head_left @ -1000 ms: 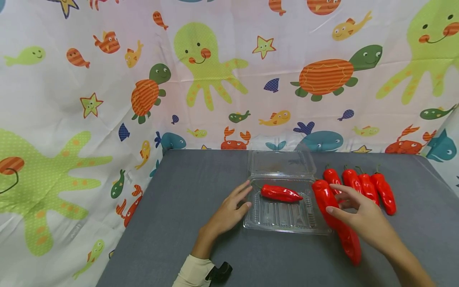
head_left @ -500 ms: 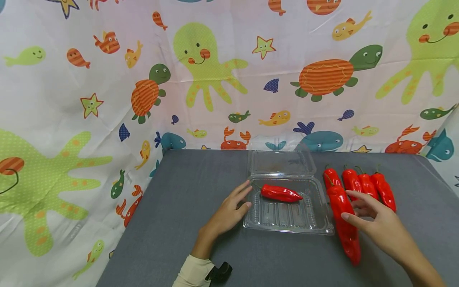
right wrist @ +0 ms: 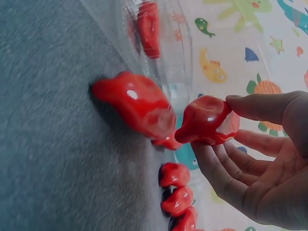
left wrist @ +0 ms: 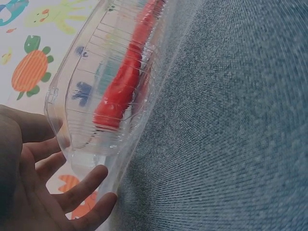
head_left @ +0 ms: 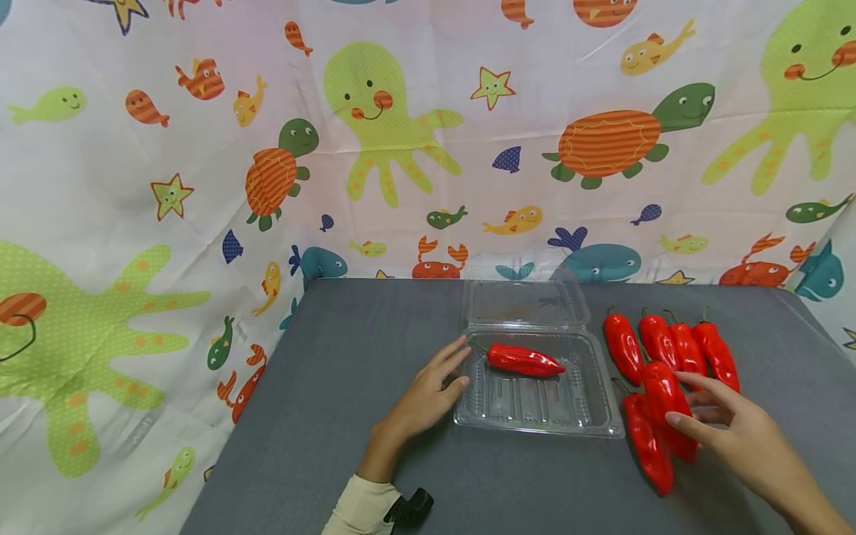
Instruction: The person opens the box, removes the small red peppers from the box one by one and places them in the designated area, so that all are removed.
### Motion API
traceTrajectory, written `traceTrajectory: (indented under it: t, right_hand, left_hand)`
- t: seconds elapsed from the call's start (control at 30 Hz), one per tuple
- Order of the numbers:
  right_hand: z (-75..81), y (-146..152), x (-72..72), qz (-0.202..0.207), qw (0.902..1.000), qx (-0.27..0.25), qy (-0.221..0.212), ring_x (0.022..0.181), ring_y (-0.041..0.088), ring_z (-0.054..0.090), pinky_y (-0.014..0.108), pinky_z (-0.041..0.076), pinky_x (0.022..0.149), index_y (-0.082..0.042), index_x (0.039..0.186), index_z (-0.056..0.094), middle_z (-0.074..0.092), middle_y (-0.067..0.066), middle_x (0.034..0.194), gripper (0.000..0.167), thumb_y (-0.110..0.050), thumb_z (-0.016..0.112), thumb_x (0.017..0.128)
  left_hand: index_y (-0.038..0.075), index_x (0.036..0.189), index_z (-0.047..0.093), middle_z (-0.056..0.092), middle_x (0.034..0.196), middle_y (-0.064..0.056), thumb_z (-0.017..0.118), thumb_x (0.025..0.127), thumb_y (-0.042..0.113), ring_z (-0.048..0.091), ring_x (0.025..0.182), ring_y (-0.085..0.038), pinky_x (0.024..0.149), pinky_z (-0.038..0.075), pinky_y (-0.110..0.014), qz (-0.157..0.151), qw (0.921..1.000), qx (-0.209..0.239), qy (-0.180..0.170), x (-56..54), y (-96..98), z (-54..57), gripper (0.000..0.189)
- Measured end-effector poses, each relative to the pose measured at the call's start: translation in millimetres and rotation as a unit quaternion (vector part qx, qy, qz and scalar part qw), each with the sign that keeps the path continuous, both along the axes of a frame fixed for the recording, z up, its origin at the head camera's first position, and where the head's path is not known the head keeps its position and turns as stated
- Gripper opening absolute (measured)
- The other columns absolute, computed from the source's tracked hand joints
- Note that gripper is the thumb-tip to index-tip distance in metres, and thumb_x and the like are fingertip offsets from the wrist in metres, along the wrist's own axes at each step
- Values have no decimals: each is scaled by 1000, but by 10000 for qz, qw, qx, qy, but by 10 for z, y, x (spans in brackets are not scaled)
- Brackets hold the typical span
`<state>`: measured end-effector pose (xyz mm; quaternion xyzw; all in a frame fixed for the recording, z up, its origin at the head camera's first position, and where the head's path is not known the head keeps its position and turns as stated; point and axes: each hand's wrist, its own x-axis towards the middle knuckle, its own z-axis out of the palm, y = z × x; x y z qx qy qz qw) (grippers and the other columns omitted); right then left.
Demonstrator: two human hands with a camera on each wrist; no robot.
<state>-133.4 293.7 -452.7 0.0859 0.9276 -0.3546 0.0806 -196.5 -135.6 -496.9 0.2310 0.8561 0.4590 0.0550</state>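
In the head view my right hand (head_left: pixel 742 431) pinches a red pepper (head_left: pixel 665 397) between thumb and fingers, right of the clear plastic container. The right wrist view shows this pepper (right wrist: pixel 209 120) held off the table. Partly behind it, another red pepper (head_left: pixel 645 438) lies on the table by the container's front right corner. My left hand (head_left: pixel 424 394) touches the left edge of the clear hinged container (head_left: pixel 521 427), its fingers fairly straight. The container's lid (head_left: pixel 524 301) stands open at the back. One red pepper (head_left: pixel 524 360) lies crosswise inside; the left wrist view shows it through the wall.
Several red peppers (head_left: pixel 685 348) lie in a row at the back right of the grey table (head_left: pixel 361 334), stems pointing away. A printed curtain (head_left: pixel 401 223) with sea animals hangs along the table's back and left. A dark wrist strap (head_left: pixel 409 507) is on the left sleeve.
My right hand has moved right, away from the container, with the pepper it holds. The pepper lying beneath and the leftmost one of the row show more now. The left hand stays put.
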Motion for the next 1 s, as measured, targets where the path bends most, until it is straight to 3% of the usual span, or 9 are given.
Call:
traceTrajectory:
  t: [0.67,0.83,1.0]
  right_hand:
    - [-228,265,58,-115,9973,311,-656,104,60,63,48,64,69,12,153,33,49,50,128,92,-32,84,91]
    - [-294,334,57,-102,9958,331,-844,97,53,67,46,64,68,13,151,33,52,49,124,94,-34,85,90]
    - [-325,361,85,-106,9945,182,-1030,87,39,71,43,63,67,14,151,32,57,45,118,93,-33,85,90]
  left_hand:
    - [8,163,42,28,175,0,56,109,20,64,130,-30,110,50,-54,3,10000,26,26,3,2,2,57]
    - [8,163,42,29,175,-1,56,109,19,65,129,-30,110,50,-53,9,10000,33,31,1,7,1,57]
    - [9,163,42,28,175,0,56,109,20,65,130,-30,110,50,-53,24,10000,42,-11,4,7,4,57]
